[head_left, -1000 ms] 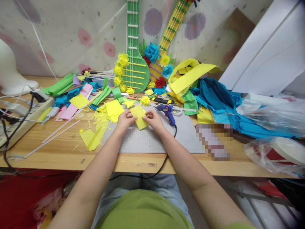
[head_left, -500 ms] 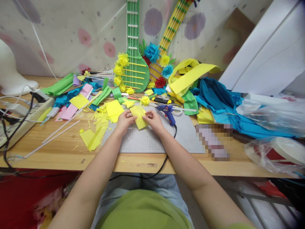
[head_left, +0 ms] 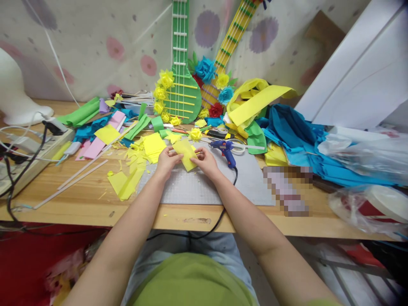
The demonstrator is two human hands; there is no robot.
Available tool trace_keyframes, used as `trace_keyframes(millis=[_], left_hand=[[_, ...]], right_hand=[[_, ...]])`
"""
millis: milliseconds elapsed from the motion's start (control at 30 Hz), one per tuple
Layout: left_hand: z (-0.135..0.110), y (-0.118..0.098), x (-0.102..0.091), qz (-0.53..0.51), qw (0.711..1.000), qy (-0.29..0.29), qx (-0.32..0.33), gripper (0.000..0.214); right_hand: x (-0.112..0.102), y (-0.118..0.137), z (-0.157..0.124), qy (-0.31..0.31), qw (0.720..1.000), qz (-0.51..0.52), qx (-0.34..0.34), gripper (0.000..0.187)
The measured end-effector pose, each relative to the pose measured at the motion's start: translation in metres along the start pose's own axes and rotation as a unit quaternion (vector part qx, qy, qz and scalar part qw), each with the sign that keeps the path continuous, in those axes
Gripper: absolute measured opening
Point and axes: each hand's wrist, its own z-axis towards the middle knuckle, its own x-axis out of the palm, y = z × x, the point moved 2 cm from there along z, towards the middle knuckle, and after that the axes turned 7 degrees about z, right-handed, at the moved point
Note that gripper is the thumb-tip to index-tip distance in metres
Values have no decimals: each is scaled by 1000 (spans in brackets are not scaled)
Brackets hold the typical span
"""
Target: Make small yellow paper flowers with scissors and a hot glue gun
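Note:
Both hands hold one yellow paper piece (head_left: 185, 152) just above a grey cutting mat (head_left: 204, 187) on the wooden table. My left hand (head_left: 167, 161) pinches its left edge with closed fingers. My right hand (head_left: 206, 161) pinches its right edge, and a thin stick shows at those fingertips. A blue glue gun (head_left: 227, 152) lies on the mat just right of my right hand, its black cord running over the table's front edge. Yellow paper scraps (head_left: 134, 168) lie left of my left hand.
A green paper guitar (head_left: 183, 91) and a yellow one (head_left: 229, 40) lean on the back wall, with paper flowers (head_left: 205, 70) around them. Blue fabric (head_left: 296, 136), plastic bags (head_left: 369, 153) at right. A power strip (head_left: 28, 153) with cables at left. White sticks (head_left: 79, 170).
The hands have drawn slightly closer together and the yellow paper looks a little more bent or narrowed. The view shifted slightly.

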Motion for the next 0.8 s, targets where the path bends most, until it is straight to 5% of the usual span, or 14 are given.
trace_keyframes(millis=[500, 600, 700, 800], left_hand=[[2, -7, 10, 68, 996, 31, 39, 52], [6, -25, -5, 153, 985, 27, 69, 53], [8, -60, -50, 369, 918, -35, 142, 46], [8, -83, -109, 603, 796, 13, 60, 52]], right_hand=[[2, 1, -1, 9, 1000, 1, 16, 33], [-1, 8, -2, -18, 999, -18, 29, 31], [-4, 12, -2, -38, 998, -32, 31, 29], [-6, 13, -2, -42, 998, -31, 32, 28]])
